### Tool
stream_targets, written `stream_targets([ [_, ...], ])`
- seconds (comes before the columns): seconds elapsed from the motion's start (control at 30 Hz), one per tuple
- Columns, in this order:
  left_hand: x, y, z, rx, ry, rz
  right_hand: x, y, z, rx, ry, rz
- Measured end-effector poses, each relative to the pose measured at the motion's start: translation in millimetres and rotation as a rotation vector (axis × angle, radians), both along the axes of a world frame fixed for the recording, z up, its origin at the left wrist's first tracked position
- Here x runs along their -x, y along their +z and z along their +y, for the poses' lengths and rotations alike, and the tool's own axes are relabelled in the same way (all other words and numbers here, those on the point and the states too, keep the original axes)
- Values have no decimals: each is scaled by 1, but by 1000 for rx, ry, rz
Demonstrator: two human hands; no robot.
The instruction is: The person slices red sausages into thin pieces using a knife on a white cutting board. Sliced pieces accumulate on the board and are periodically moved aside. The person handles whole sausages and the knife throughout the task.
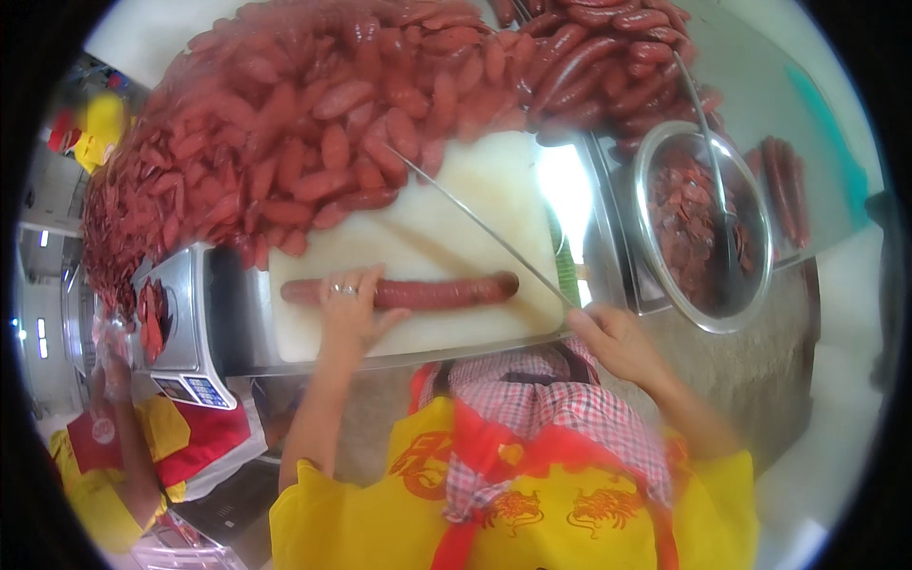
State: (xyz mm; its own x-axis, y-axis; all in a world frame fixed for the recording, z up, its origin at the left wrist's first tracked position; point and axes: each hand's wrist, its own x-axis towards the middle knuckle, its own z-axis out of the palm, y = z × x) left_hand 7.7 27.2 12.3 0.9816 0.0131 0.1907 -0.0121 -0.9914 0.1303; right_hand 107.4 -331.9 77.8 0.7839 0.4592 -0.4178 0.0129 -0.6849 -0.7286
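Note:
A long red sausage (446, 293) lies crosswise on the white cutting board (489, 171). My left hand (348, 309), with a ring on one finger, grips it near its left end, fingers over the top and thumb along the near side. At the board's right edge, my right hand (613, 339) is closed on the handle of a long thin knife (484, 228). The blade slants up and left above the board, its tip by the heap of sliced sausage (313, 114). Most of the handle is hidden in my fist.
Whole sausages (608, 71) are piled at the back right. A metal bowl (649, 247) of slices with a spoon (730, 252) stands to my right, beside more sausages (785, 190). At left is a scale (195, 323) with slices on it. Another person's hand (116, 366) works beyond it.

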Motion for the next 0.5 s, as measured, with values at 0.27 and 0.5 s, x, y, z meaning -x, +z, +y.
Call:
stream_targets([
  [0.27,6,15,32,27,-177,5,7,-13,-15,120,-23,44],
  [0.5,-8,-7,-63,191,-272,-299,16,-22,-27,148,58,53],
])
